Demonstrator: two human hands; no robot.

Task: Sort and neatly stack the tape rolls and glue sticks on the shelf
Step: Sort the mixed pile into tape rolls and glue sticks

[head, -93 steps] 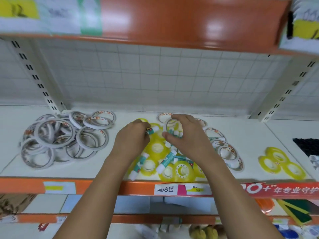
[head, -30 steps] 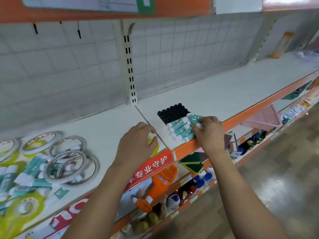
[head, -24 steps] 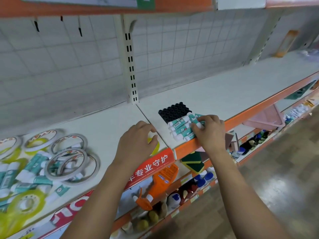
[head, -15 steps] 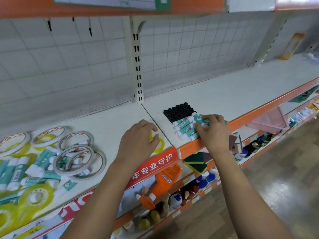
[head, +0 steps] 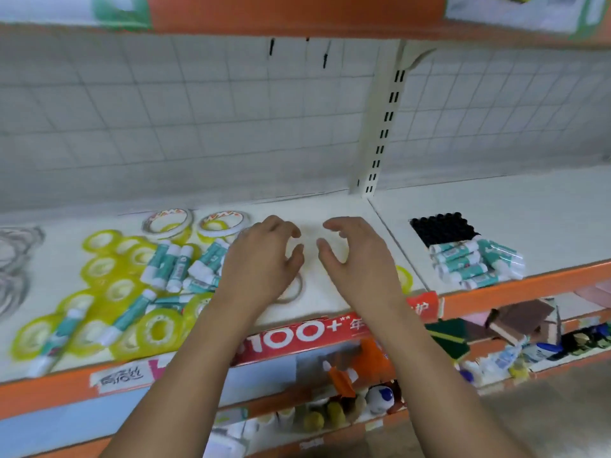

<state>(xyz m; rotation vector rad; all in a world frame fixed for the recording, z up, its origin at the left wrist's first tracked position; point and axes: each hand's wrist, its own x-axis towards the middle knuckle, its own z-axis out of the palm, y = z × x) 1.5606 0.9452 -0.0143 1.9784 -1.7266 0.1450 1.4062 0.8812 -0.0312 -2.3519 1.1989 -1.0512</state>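
Glue sticks [head: 476, 264], smooth teal-and-white cylinders, lie stacked beside round black caps [head: 441, 226].

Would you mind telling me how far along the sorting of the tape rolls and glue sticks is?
Done: a neat stack of glue sticks lies at the right of the shelf. In hand: nothing; the left hand and right hand hover empty above it. To do: loose glue sticks lie jumbled across yellow tape rolls, with white-rimmed tape rolls behind them unstacked.
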